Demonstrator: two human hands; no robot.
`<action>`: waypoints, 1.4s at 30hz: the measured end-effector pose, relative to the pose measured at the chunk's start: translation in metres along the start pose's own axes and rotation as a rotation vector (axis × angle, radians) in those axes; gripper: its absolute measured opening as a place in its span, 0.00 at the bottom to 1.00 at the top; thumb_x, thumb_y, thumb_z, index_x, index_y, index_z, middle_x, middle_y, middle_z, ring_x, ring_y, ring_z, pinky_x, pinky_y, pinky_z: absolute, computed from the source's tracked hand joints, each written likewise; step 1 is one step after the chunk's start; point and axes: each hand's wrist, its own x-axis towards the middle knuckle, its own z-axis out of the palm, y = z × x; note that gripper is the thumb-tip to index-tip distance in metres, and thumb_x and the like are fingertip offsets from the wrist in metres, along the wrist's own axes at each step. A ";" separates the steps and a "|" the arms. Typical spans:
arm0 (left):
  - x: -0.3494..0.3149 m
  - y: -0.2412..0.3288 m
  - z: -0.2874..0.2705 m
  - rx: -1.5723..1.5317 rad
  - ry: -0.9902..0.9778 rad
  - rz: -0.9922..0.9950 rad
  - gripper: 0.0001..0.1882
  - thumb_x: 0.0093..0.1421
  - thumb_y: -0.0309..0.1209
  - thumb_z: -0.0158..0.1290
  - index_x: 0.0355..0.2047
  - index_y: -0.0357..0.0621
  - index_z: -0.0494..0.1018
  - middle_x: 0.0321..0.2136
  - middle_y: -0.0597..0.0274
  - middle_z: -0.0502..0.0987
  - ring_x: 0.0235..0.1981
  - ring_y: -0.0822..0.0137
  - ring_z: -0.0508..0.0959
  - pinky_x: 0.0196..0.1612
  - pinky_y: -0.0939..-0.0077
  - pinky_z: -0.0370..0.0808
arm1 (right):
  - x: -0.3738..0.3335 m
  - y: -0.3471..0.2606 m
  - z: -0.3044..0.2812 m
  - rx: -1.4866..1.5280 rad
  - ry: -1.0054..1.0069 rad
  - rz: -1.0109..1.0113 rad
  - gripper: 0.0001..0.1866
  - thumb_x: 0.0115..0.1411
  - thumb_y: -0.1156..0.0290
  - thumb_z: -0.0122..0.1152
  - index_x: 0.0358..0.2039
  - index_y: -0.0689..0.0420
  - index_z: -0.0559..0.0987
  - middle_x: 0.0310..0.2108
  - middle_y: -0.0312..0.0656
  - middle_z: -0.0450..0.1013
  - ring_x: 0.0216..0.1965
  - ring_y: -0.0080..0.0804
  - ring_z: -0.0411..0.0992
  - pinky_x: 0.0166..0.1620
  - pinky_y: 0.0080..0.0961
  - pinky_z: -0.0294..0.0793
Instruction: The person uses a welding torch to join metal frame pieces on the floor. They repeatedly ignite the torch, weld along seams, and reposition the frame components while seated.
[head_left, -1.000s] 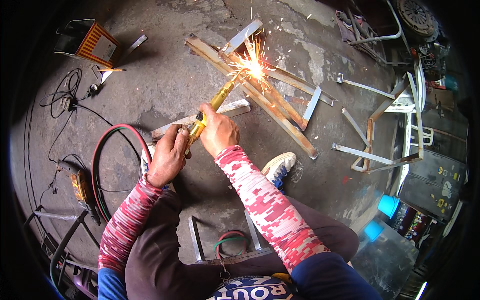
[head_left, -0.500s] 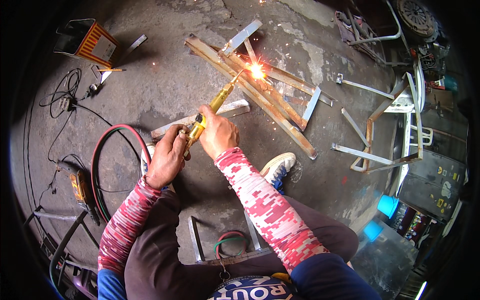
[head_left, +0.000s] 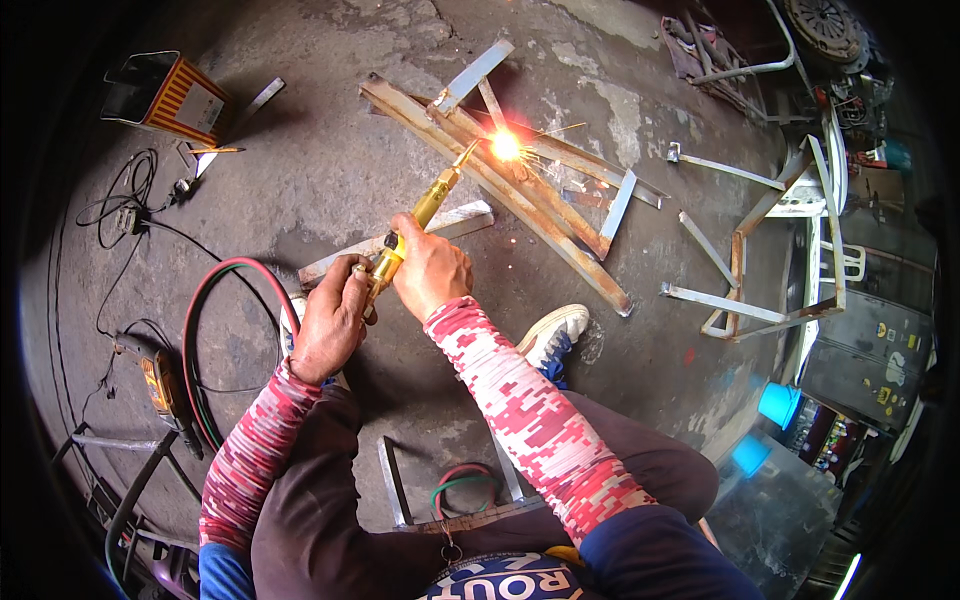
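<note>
My right hand [head_left: 433, 272] wraps round the body of a yellow and brass gas torch [head_left: 430, 203]. Closed on the rear end of that torch is my left hand [head_left: 331, 322], its thumb against a fitting. The torch tip points away from me at a rusty steel frame [head_left: 540, 218] on the concrete floor. Just beyond the tip, a bright orange glow with sparks [head_left: 506, 146] hides the spot on the frame's bars. A red hose and a green hose [head_left: 193, 318] loop on the floor at my left.
A loose steel bar [head_left: 455, 220] lies beneath the torch. Another rusty metal frame [head_left: 738, 262] stands to the right. At the left are black cables [head_left: 130, 215], a yellow and black power tool [head_left: 165, 392] and a striped can [head_left: 188, 98]. Blue containers [head_left: 778, 405] sit at right.
Both hands keep their hold on the torch. The scene has shifted slightly left in view. The sparks have a different shape, with fewer flying upward.
</note>
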 end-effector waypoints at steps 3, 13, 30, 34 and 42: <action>0.000 0.000 0.001 -0.015 0.008 -0.006 0.15 0.77 0.38 0.40 0.51 0.42 0.69 0.21 0.65 0.74 0.16 0.77 0.70 0.19 0.78 0.67 | 0.000 0.000 0.000 0.005 0.003 -0.004 0.20 0.62 0.72 0.58 0.55 0.45 0.75 0.36 0.54 0.82 0.41 0.58 0.81 0.44 0.52 0.77; 0.000 -0.001 0.001 0.010 -0.002 -0.009 0.16 0.78 0.41 0.42 0.50 0.40 0.69 0.22 0.64 0.74 0.16 0.76 0.71 0.19 0.78 0.67 | -0.001 0.003 0.002 0.012 0.022 -0.013 0.20 0.62 0.72 0.58 0.55 0.45 0.76 0.37 0.53 0.82 0.42 0.58 0.81 0.45 0.51 0.77; -0.001 -0.003 -0.002 -0.030 -0.024 -0.014 0.16 0.78 0.39 0.40 0.53 0.40 0.68 0.22 0.65 0.74 0.18 0.76 0.72 0.20 0.79 0.68 | -0.003 0.003 0.004 0.017 0.034 -0.019 0.22 0.61 0.73 0.58 0.56 0.46 0.75 0.36 0.54 0.82 0.41 0.58 0.81 0.45 0.52 0.77; -0.002 -0.002 -0.003 -0.022 -0.037 0.013 0.15 0.78 0.38 0.39 0.53 0.41 0.69 0.22 0.65 0.74 0.18 0.76 0.72 0.20 0.79 0.68 | -0.004 0.002 0.002 -0.013 0.019 -0.039 0.21 0.62 0.71 0.59 0.56 0.49 0.74 0.36 0.55 0.81 0.40 0.59 0.81 0.44 0.51 0.78; -0.001 -0.001 -0.002 -0.002 -0.018 -0.001 0.15 0.78 0.38 0.39 0.52 0.41 0.69 0.22 0.65 0.74 0.17 0.77 0.71 0.20 0.79 0.68 | -0.003 0.000 0.000 -0.014 -0.008 -0.025 0.17 0.63 0.71 0.57 0.53 0.49 0.73 0.36 0.54 0.81 0.40 0.59 0.81 0.43 0.51 0.78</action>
